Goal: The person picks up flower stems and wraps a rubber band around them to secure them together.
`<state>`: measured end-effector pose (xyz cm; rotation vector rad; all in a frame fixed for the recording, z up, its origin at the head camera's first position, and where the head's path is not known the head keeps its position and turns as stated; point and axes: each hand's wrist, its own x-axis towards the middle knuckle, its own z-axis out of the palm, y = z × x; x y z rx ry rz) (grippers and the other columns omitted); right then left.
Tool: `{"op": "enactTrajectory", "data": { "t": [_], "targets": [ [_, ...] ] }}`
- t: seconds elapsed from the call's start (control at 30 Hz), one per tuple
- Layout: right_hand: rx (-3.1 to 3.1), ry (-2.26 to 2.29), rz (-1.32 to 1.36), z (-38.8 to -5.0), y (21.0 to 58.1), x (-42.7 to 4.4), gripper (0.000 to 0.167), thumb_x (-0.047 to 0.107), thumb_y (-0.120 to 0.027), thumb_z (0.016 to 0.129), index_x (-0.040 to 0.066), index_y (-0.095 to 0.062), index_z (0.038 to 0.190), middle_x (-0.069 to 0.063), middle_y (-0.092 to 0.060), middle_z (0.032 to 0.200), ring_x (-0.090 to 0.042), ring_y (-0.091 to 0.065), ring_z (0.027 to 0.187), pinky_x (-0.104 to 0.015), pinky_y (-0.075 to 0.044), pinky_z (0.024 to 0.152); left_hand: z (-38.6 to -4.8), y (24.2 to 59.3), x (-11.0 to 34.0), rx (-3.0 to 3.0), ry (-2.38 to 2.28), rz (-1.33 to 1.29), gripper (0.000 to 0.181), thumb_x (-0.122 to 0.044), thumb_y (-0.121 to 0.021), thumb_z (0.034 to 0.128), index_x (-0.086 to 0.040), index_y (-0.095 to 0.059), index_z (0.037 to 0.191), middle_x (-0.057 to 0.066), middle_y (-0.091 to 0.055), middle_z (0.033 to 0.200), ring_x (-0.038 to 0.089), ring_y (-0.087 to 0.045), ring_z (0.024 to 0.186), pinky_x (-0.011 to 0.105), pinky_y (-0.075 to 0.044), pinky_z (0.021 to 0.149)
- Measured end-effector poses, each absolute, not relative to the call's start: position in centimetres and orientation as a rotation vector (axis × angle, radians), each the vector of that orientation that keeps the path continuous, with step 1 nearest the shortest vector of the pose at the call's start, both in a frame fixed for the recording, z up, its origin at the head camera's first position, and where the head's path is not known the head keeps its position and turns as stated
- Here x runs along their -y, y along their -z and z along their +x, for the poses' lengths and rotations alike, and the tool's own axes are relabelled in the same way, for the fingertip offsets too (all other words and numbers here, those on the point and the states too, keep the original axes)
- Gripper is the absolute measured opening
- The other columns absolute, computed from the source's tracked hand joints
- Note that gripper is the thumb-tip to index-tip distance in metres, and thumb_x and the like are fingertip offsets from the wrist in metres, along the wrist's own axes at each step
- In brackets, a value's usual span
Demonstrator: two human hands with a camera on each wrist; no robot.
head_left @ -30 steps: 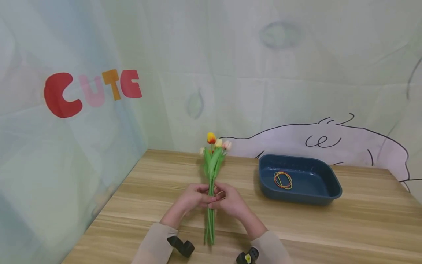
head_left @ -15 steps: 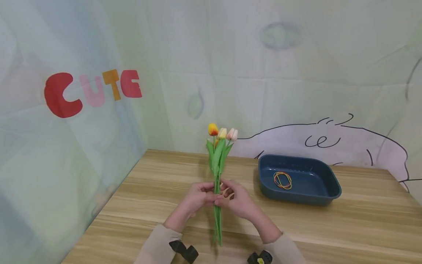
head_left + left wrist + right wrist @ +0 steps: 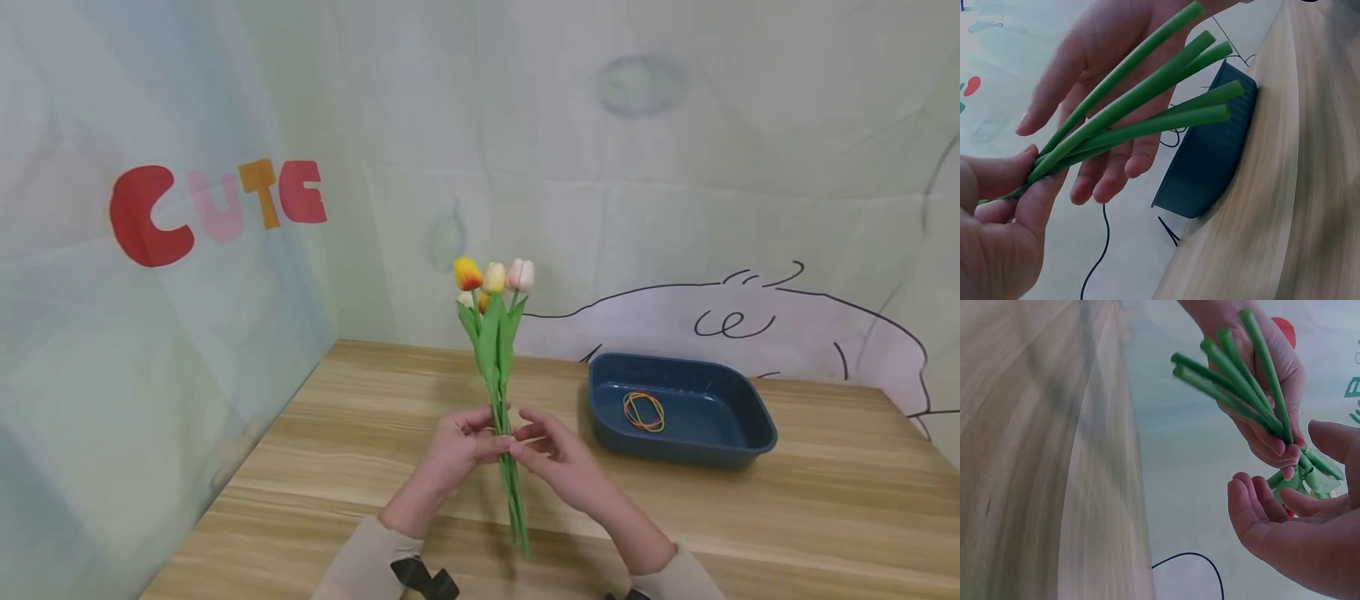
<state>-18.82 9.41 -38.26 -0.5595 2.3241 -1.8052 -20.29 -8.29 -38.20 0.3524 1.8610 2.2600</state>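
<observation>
Pinching tulips [image 3: 489, 346] above the worktop [image 3: 315, 450] with the left hand [image 3: 461, 446]; holding the right hand [image 3: 564, 465] relaxed just beside. Shows five stem ends [image 3: 1194, 54] from either wrist, rubber bands [image 3: 647, 428] in the tray [image 3: 690, 452] only from the head.

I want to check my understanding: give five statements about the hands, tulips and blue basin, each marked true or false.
1. The left hand pinches the tulip stems. True.
2. The right hand is closed round them. False: its fingers are open nearby.
3. In the head view, the blue basin is right of the tulips. True.
4. The rubber bands lie outside the basin. False: they lie inside it.
5. All blossoms have the same colour. False: yellow-red and pale pink ones show.
</observation>
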Motion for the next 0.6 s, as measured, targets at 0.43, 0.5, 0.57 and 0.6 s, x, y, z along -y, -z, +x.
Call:
{"op": "enactTrajectory", "data": {
  "t": [0.43,0.5,0.57,0.6],
  "targets": [
    [-2.048,1.802,-0.536,-18.0,39.0,-9.6,0.059,0.031,-0.051,0.101,-0.009,-0.037,0.141,-0.021,-0.059,0.121,-0.028,-0.063,0.105,-0.037,-0.055,0.091,-19.6,37.9,7.4,-1.822,-2.472,0.309,0.045,0.015,-0.065,0.0804,0.013,-0.055,0.124,-0.007,-0.069,0.078,0.006,-0.068,0.076,0.025,-0.061,0.072],
    [-2.023,1.819,-0.54,-17.9,39.3,-9.6,0.057,0.032,-0.05,0.101,-0.01,-0.039,0.139,-0.022,-0.06,0.118,-0.027,-0.065,0.103,-0.038,-0.056,0.091,-19.5,37.9,7.3,-1.83,-2.498,0.311,0.046,0.015,-0.065,0.0804,0.015,-0.053,0.125,-0.006,-0.069,0.078,0.007,-0.069,0.075,0.025,-0.061,0.072],
    [-2.004,1.841,-0.536,-17.8,39.4,-9.6,0.056,0.031,-0.048,0.102,-0.013,-0.041,0.135,-0.022,-0.061,0.114,-0.026,-0.066,0.1,-0.038,-0.057,0.089,-19.4,37.9,7.2,-1.838,-2.52,0.313,0.048,0.016,-0.065,0.0805,0.016,-0.051,0.126,-0.006,-0.069,0.078,0.007,-0.069,0.074,0.025,-0.061,0.072],
    [-1.993,1.856,-0.529,-17.8,39.4,-9.6,0.055,0.03,-0.048,0.102,-0.014,-0.042,0.134,-0.022,-0.062,0.112,-0.025,-0.066,0.098,-0.037,-0.058,0.088,-19.4,38.0,7.1,-1.839,-2.535,0.314,0.048,0.016,-0.065,0.0803,0.016,-0.05,0.127,-0.006,-0.069,0.078,0.007,-0.069,0.073,0.025,-0.061,0.072]
  ]
}}
